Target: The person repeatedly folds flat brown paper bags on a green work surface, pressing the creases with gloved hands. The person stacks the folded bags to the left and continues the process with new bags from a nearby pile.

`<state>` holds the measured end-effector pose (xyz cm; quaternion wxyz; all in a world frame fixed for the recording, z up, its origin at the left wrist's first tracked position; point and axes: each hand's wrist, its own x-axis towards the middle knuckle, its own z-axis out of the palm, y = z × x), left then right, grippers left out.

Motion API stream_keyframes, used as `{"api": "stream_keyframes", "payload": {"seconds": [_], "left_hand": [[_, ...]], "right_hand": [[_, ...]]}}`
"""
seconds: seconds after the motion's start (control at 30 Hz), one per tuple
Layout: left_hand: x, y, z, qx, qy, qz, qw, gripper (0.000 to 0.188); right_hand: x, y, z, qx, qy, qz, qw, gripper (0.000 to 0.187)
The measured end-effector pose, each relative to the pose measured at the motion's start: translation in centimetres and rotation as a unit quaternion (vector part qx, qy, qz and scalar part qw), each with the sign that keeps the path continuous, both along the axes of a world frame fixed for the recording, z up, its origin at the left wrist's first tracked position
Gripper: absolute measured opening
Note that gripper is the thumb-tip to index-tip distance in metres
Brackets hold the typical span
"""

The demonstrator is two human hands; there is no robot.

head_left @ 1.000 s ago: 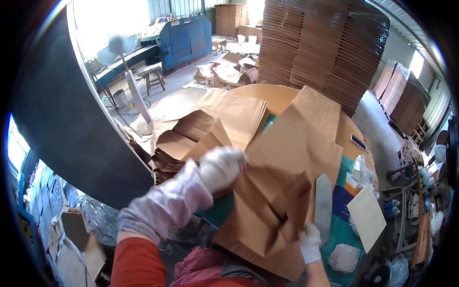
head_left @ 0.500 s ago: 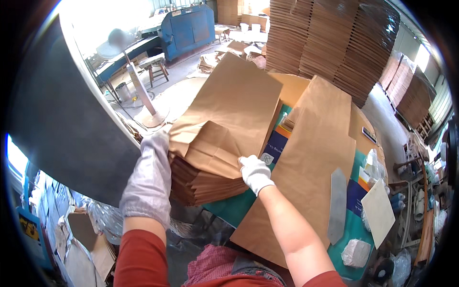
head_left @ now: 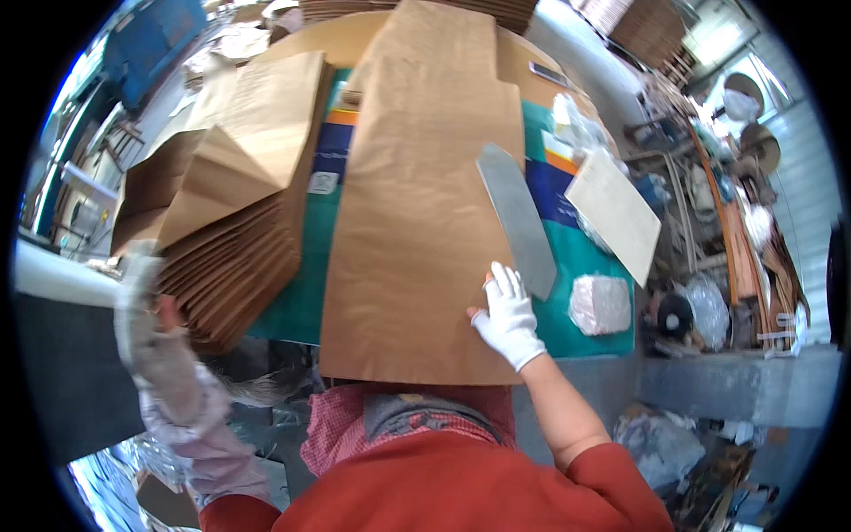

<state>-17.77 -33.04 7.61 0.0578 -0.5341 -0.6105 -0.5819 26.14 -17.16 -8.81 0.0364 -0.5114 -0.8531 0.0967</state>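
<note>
A stack of brown paper bags (head_left: 235,266) lies at the left of the table. The top bag's near end is spread into a pocket with a raised triangular flap. My left hand (head_left: 146,306), gloved and blurred by motion, is beside the near left corner of this stack; whether it touches the bags I cannot tell. In the middle lies a second pile of flat brown paper bags (head_left: 417,230). My right hand (head_left: 510,319), in a white glove with bare fingertips, rests on its right edge, fingers stretched out. Close to those fingertips is a grey pointed metal plate (head_left: 519,222).
A green-and-blue printed sheet (head_left: 297,301) covers the table. On the right are a cream board (head_left: 613,217), a wrapped white block (head_left: 600,304), clear plastic (head_left: 576,124) and a phone (head_left: 550,74). Clutter lines the right side; a blue machine (head_left: 155,49) stands far left.
My right hand has let go of the top bag's folded end and moved right onto the middle pile. The left hand has come away from the bag's left corner. The view has swung down and right.
</note>
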Motion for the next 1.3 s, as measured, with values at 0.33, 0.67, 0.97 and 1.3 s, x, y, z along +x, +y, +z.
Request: {"api": "stream_keyframes", "payload": {"seconds": [0.33,0.67,0.97,1.3], "left_hand": [[9.9,9.7,-17.7,-0.251,0.288,-0.134,0.914,0.056],[8.4,9.0,-18.8,-0.251,0.233,-0.132,0.93,0.05],[5.7,7.5,-11.5,-0.464,0.287,-0.254,0.799,0.055],[8.8,10.8,-18.0,-0.508,0.059,0.067,0.856,0.035]], "right_hand": [[8.0,2.3,-0.7,-0.105,0.197,-0.265,0.938,0.02],[10.2,1.8,-2.3,-0.114,0.38,-0.129,0.909,0.074],[10.0,1.5,-2.1,0.114,0.195,0.141,0.964,0.018],[6.1,3.7,-0.7,-0.073,0.138,-0.232,0.96,0.033]]}}
